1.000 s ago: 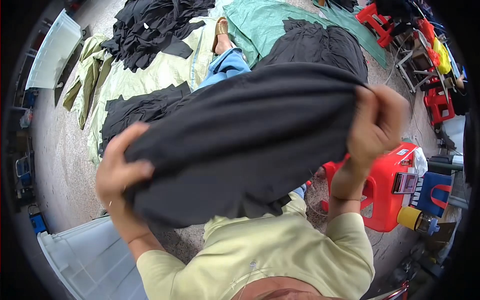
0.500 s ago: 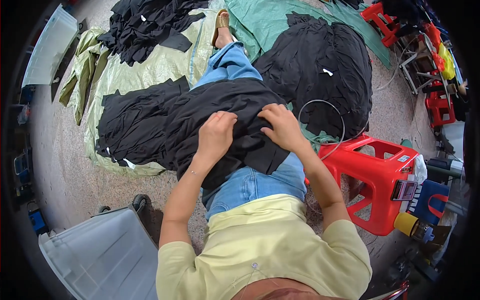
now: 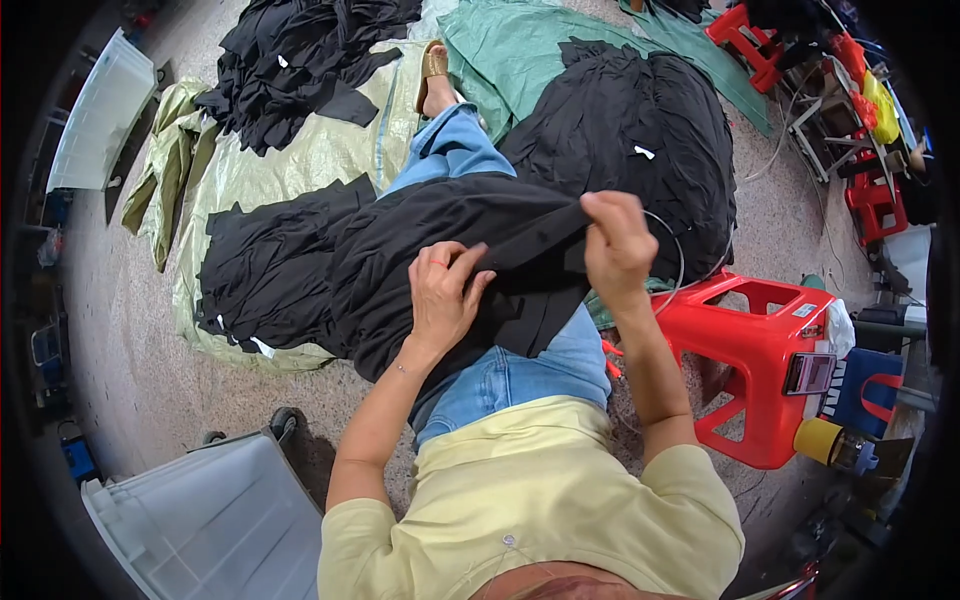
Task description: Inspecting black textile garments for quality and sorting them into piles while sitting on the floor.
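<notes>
Black cloth lies in loose folds across my lap, over light blue jeans. My right hand is closed on one edge of it, pulling that edge up in a taut fold toward the right. My left hand rests over the middle of the cloth, its thumb and forefinger apart; nothing shows between them. To the left, more black fabric pieces with small white tags run on from the lap.
A large black fabric pile sits on green sheeting beyond my right hand; another black heap lies far left on a pale woven sheet. A red stool stands close right. A translucent wheeled bin is near left.
My right hand has moved right and lifted the cloth's edge with it. My left hand has shifted slightly right and nearer to me, its fingers spreading.
</notes>
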The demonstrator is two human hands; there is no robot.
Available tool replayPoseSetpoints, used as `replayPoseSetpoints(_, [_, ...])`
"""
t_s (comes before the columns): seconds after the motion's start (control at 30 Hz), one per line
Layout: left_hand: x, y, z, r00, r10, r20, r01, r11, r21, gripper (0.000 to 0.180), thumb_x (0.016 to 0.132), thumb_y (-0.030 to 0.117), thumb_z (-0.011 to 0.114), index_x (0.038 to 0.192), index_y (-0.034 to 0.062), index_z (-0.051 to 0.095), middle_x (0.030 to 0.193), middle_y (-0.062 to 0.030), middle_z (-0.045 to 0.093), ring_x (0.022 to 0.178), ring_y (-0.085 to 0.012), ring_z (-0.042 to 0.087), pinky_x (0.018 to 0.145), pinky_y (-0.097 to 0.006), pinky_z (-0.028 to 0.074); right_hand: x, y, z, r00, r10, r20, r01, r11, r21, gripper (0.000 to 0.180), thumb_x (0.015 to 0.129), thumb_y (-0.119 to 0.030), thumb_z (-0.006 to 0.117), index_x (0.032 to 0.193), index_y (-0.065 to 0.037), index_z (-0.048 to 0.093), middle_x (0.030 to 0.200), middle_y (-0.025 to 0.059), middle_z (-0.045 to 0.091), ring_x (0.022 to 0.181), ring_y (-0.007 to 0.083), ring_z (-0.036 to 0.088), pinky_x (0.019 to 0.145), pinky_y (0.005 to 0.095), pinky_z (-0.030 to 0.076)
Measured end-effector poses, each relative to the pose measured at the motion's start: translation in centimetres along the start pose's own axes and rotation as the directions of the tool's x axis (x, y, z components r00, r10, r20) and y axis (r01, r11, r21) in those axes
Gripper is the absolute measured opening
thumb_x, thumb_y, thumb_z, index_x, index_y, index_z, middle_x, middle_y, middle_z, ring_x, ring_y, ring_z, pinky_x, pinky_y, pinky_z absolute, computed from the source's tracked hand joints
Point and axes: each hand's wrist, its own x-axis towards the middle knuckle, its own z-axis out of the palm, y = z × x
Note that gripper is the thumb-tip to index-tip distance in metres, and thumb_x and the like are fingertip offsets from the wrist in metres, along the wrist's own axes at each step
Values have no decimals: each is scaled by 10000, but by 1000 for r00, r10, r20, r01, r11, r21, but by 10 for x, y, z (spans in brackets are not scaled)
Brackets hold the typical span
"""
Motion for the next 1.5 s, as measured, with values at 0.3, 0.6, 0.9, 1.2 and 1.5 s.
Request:
replayPoseSetpoints(0.3, [0,3,2,759,-423,496,616,218,-757,249,968,235,683,893,-1,708,836,83,598,736,-11,483,648,-203,396,13,1,18,962,198,186,-185,979,-85,161,801,-31,689,961,-49,678,965,124,655,899,346,640,761,418,508])
replayPoseSetpoints(0.6, [-3,1,1,706,-544,453,561,41,-827,179,975,190,669,937,20,712,852,48,661,745,-18,540,683,-198,444,-54,-67,32,859,280,430,-440,831,339,79,834,-81,738,826,-19,691,790,85,662,730,271,607,668,362,470])
replayPoseSetpoints(0.9, [-1,-1,-8,691,-482,538,636,53,-769,123,896,83,742,973,-10,717,862,3,681,763,-48,582,708,-200,468,-64,-83,27,856,138,499,-280,934,221,317,708,-153,846,833,-32,581,786,106,596,769,324,591,686,408,473])
replayPoseSetpoints(1.2, [-1,2,-3,725,-596,345,519,143,-843,97,912,72,714,966,-8,726,825,43,662,702,-12,521,639,-182,402,-71,-98,25,806,335,488,-521,794,314,214,794,-42,773,895,-5,588,821,132,613,700,323,613,584,369,475])
replayPoseSetpoints(1.5, [-5,4,-9,587,-585,560,583,-175,-793,71,895,101,719,910,32,721,756,51,625,649,-25,482,607,-188,379,-56,-99,9,852,187,490,-334,914,231,171,786,58,703,926,-7,632,862,136,599,701,316,619,591,372,486])
